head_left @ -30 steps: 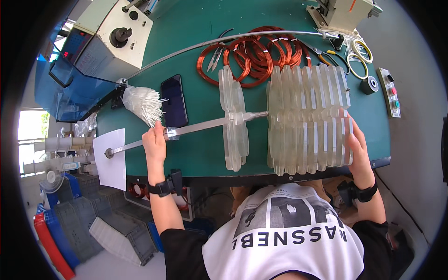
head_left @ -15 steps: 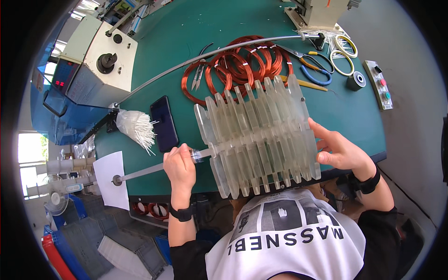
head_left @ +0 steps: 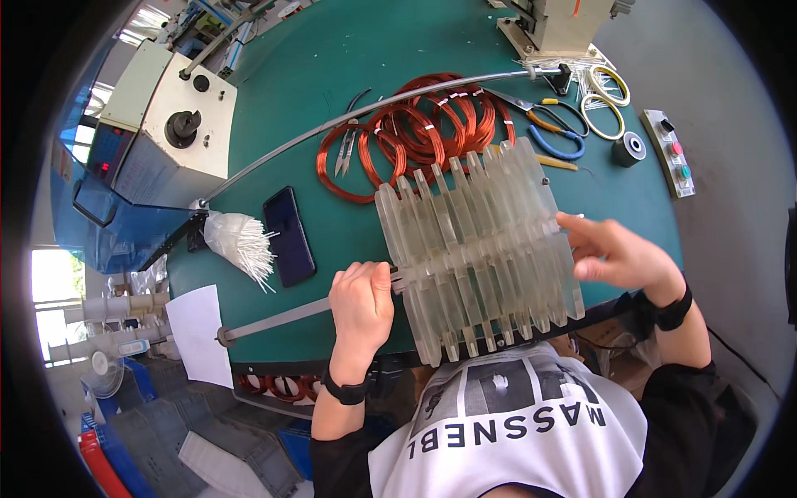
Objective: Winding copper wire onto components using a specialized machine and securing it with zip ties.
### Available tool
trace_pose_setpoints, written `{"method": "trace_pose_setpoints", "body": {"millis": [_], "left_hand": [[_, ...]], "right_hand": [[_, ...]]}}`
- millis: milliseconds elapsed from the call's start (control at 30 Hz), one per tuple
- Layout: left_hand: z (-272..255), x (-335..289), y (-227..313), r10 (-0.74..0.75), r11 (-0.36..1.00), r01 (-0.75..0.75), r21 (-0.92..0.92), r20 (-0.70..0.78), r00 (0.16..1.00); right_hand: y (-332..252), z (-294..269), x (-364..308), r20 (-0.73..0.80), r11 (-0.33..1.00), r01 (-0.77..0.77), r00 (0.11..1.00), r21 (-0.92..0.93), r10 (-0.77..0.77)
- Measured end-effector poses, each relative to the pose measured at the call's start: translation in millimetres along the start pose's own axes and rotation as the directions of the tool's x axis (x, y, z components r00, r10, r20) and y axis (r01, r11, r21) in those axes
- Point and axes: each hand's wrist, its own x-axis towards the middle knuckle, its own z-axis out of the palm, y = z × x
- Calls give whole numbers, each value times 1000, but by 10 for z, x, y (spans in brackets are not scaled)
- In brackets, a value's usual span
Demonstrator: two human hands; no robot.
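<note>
A stack of several translucent plastic plates (head_left: 481, 249) sits packed together on a grey metal rod (head_left: 274, 319), held above the green table (head_left: 349, 50). My left hand (head_left: 361, 303) is closed around the rod just left of the stack. With fingers spread, my right hand (head_left: 618, 257) presses on the stack's right end. The rod's free end reaches left past the table's front edge.
Copper wire coils (head_left: 423, 124) lie behind the stack. A black phone (head_left: 290, 235) and a bundle of white ties (head_left: 241, 242) lie to the left. A beige control box (head_left: 170, 116) stands at far left. Blue-handled pliers (head_left: 548, 133), tape rolls and a button panel (head_left: 674, 153) lie at right.
The plates, first in two separate groups on the rod, have been pushed together into one stack. My left hand slid right along the rod up to it. The whole assembly has tilted.
</note>
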Motion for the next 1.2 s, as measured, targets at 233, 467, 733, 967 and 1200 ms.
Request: {"method": "trace_pose_setpoints", "body": {"millis": [233, 467, 733, 967, 1200], "left_hand": [[-106, -36, -39, 113, 994, -113, -13, 15, 993], [-409, -192, -304, 51, 993, -58, 101, 63, 997], [-512, -270, -697, 13, 952, -68, 300, 181, 983], [-470, -123, -662, 46, 923, -111, 368, 181, 982], [-562, 584, -545, 266, 875, -311, 370, 170, 949]], "right_hand": [[624, -882, 234, -373, -267, -446, 884, -854, -282], [307, -588, -16, -373, 527, -202, 896, -825, -240], [19, -109, 232, -155, 824, 94, 964, -559, -216], [151, -391, 387, 46, 988, -113, 992, -105, 119], [-79, -504, 448, -94, 972, -232, 969, -41, 228]]}}
